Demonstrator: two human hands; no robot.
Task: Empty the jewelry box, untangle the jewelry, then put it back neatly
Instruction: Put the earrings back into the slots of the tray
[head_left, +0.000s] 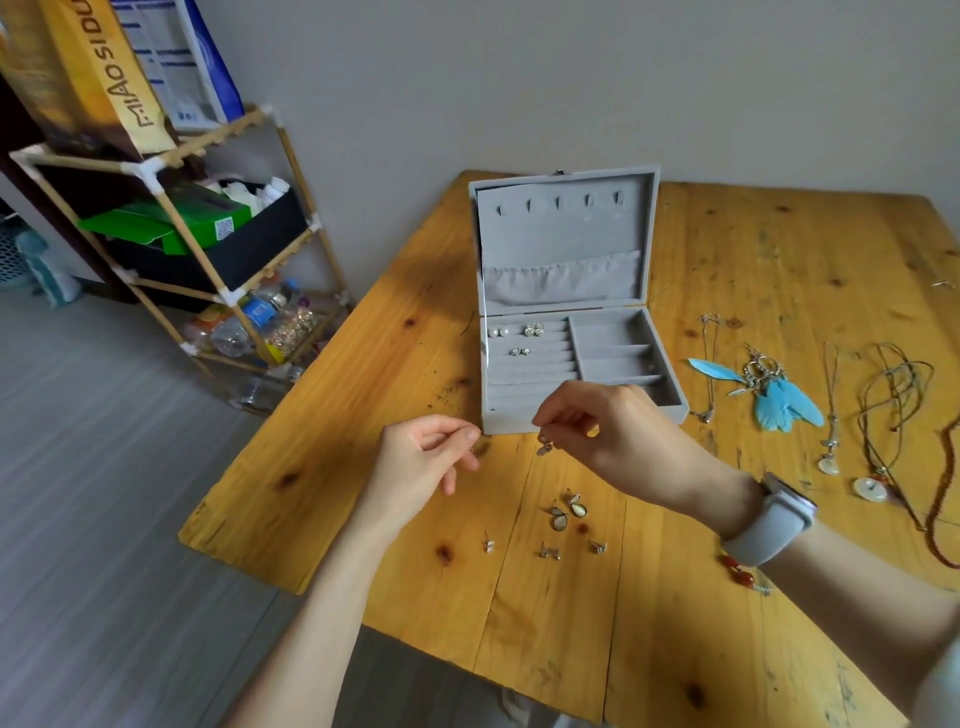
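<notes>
Box (566, 312): open, far centre of table (363, 415); three stud pairs in its left slots.
Right hand (608, 431): fingertips pinch small earring (544, 448) just near of box.
Left hand (421, 462): fingers curled, thumb meets forefinger; whether it holds anything, cannot tell.
Necklaces (883, 415): laid out right.

Plain grey wall (519, 78), grey plank floor (104, 519) — a cluttered bamboo shelf (218, 234) beside the wooden table (363, 364).

The right hand (608, 431) pinches a small earring (544, 447) in front of the open grey jewelry box (566, 306), and the left hand (426, 457) pinches something tiny beside it.
</notes>
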